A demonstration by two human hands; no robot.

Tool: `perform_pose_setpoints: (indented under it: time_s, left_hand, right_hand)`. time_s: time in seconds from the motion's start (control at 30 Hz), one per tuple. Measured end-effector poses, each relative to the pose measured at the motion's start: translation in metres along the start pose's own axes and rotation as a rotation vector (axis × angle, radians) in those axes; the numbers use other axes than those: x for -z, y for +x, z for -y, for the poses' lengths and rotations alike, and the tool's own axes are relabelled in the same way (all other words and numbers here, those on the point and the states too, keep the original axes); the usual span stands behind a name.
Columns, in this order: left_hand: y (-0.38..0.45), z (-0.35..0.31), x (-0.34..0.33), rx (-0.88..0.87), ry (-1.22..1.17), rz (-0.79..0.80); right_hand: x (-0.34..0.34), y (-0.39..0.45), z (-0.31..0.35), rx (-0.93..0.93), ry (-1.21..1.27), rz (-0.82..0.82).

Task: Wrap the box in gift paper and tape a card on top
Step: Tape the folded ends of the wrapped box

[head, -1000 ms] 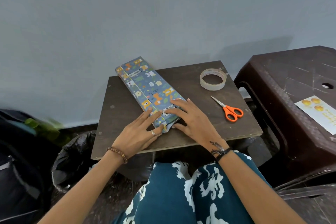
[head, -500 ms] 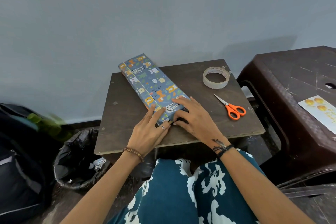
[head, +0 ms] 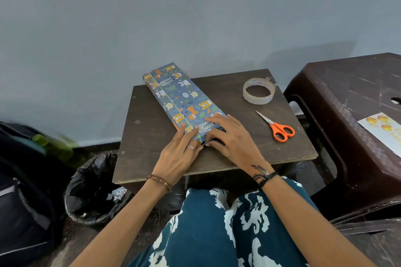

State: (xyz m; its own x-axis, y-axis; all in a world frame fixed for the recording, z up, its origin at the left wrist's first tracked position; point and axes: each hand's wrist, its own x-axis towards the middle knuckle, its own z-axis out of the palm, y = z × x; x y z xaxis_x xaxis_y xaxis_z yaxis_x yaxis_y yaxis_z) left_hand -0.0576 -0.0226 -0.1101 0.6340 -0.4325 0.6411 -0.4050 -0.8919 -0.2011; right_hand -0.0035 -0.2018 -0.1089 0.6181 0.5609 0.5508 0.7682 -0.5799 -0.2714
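A long box wrapped in blue animal-print gift paper (head: 180, 97) lies diagonally on the small dark table (head: 238, 149), its far end past the table's back edge. My left hand (head: 180, 154) lies flat with straight fingers pressing the box's near end. My right hand (head: 230, 136) rests on the same end, fingers spread over the top and thumb tucked at the paper's open near edge. A roll of clear tape (head: 258, 91) and orange-handled scissors (head: 278, 129) lie on the table to the right. A card with gold balloons (head: 385, 131) lies on the brown stool.
A brown plastic stool (head: 347, 102) stands right of the table. A bin lined with a black bag (head: 91, 191) sits on the floor at the left, beside a dark backpack (head: 23, 197). A grey wall runs behind. My patterned lap fills the bottom.
My hands have closed in on the near end of the box, folding the loose paper flap down against it. The view has shifted a little to the left.
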Motion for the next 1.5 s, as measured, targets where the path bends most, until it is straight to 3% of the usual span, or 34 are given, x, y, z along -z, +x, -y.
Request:
perform_pose_setpoints:
  time_s: [0.33, 0.53, 0.7, 0.9, 1.0, 1.13, 1.5]
  left_hand:
    - [0.009, 0.007, 0.006, -0.041, 0.0, -0.096]
    - [0.02, 0.007, 0.014, 0.005, -0.092, -0.113]
    - [0.012, 0.004, 0.013, 0.133, -0.285, -0.009]
    - [-0.004, 0.009, 0.013, 0.3, -0.421, 0.229]
    - [-0.006, 0.008, 0.011, 0.338, -0.475, 0.222]
    - [-0.001, 0.007, 0.01, 0.573, -0.558, 0.261]
    - [-0.003, 0.001, -0.003, 0.538, -0.539, 0.088]
  right_hand:
    - [-0.004, 0.006, 0.001, -0.063, 0.066, -0.105]
    - [-0.003, 0.008, -0.005, -0.209, 0.325, -0.105]
    - [0.0, 0.007, -0.002, -0.181, 0.281, -0.103]
    - [-0.005, 0.008, -0.001, -0.104, 0.117, -0.058]
    - [-0.006, 0.008, -0.001, -0.11, 0.116, -0.066]
    - [-0.006, 0.009, -0.002, -0.139, 0.168, -0.061]
    - [-0.003, 0.011, -0.009, -0.18, 0.279, -0.016]
